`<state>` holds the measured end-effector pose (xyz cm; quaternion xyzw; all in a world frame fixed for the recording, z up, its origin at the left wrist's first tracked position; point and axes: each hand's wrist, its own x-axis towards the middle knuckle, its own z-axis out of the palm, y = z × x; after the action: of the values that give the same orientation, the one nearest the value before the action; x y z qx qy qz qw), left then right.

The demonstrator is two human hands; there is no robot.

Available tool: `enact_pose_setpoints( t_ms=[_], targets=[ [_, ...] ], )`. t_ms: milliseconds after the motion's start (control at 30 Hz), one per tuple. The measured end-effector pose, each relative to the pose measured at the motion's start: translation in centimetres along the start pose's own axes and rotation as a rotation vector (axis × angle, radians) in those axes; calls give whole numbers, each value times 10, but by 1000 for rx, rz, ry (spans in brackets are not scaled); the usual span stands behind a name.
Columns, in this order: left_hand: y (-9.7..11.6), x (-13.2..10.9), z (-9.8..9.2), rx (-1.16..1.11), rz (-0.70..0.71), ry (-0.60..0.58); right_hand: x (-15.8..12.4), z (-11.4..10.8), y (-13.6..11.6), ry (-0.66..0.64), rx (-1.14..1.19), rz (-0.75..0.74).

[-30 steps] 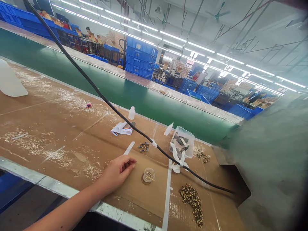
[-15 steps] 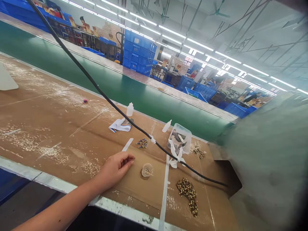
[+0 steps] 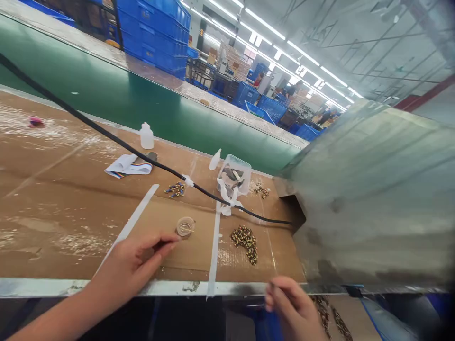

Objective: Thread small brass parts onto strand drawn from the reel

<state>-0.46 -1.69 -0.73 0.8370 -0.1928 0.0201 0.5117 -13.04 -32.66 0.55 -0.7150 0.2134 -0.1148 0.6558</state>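
Note:
My left hand [image 3: 137,263] is over the cardboard-covered bench, thumb and forefinger pinched together close to a small clear cup [image 3: 185,228]. Anything between those fingertips is too small to make out. The cup has a thin stick lying in it. At the bench's front edge, my right hand [image 3: 293,305] is curled closed and slightly blurred; I cannot make out what it holds. Beyond the right hand lies a pile of small gold-and-dark metal pieces [image 3: 245,242]. Behind the cup is a little group of blue-and-gold pieces [image 3: 175,189].
A black cable [image 3: 106,138] crosses above the bench. Behind it stand a clear plastic box [image 3: 245,177], a white bottle [image 3: 147,137], a smaller bottle [image 3: 215,160] and a folded white ribbon [image 3: 124,166]. A green conveyor belt [image 3: 170,113] runs behind; a metal housing [image 3: 373,203] rises at right.
The view has swung right, so bench items appear further left. My right hand has come into view at the front edge. My left hand stays pinched and is now closer to the cup.

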Motion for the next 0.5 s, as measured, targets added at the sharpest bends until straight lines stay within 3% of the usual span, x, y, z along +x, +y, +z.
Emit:
enact_pose_setpoints(
  t_ms=[100, 200, 300, 500],
  targets=[
    [18, -14, 17, -174, -65, -115, 5, 72, -5, -274, 407, 244],
    [28, -20, 27, -360, -195, -157, 5, 126, -12, -401, 606, 350],
    [29, -19, 27, -490, -279, -105, 3, 147, -11, -449, 694, 437],
    [25, -15, 24, -584, -364, -44, 3, 155, -5, -444, 676, 456]
  ],
)
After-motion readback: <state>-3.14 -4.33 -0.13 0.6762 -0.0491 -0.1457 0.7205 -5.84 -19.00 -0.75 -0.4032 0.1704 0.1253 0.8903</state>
